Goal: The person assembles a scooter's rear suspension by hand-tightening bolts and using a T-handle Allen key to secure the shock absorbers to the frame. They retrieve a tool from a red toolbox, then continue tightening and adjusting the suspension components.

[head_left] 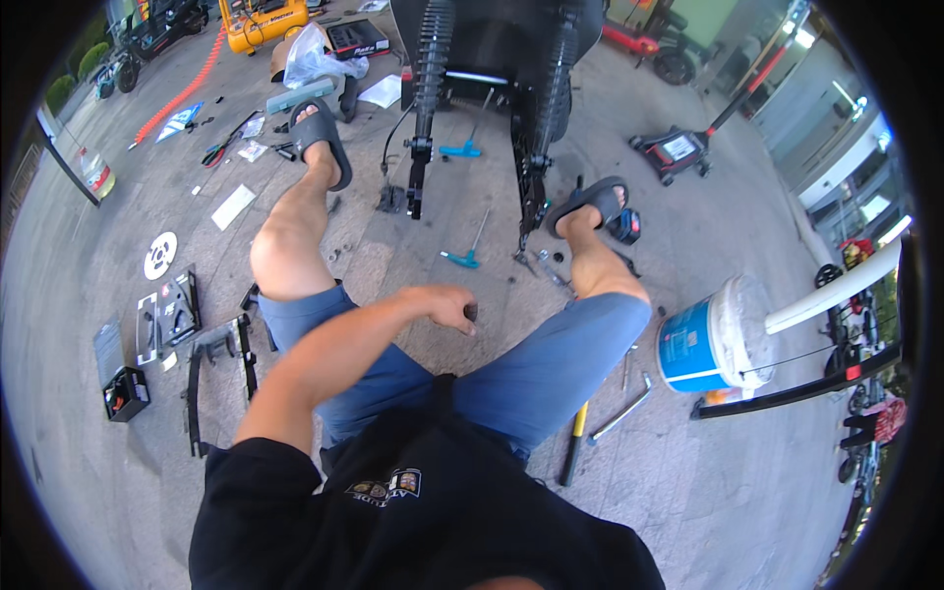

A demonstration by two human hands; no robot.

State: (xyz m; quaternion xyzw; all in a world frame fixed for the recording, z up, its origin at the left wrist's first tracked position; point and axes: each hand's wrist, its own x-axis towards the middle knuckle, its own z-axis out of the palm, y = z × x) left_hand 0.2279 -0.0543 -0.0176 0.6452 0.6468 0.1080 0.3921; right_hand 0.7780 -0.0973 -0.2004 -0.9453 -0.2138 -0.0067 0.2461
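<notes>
My left hand hangs over the paving between my knees, fingers curled inward. A small dark patch shows at the fingers; whether it is a part or a shadow I cannot make out. My right hand is out of view. Just beyond the left hand lies a blue T-handle wrench, and a second T-handle wrench rests farther off. Ahead stand a vehicle's two black coil-spring shock absorbers, the left one and the right one, their lower ends near the ground.
A blue-and-white bucket stands at right, with a yellow-and-black handle and a chrome wrench nearer me. Left lie a black bracket, a battery-like box and a brake disc. Farther off are a floor jack and orange compressor.
</notes>
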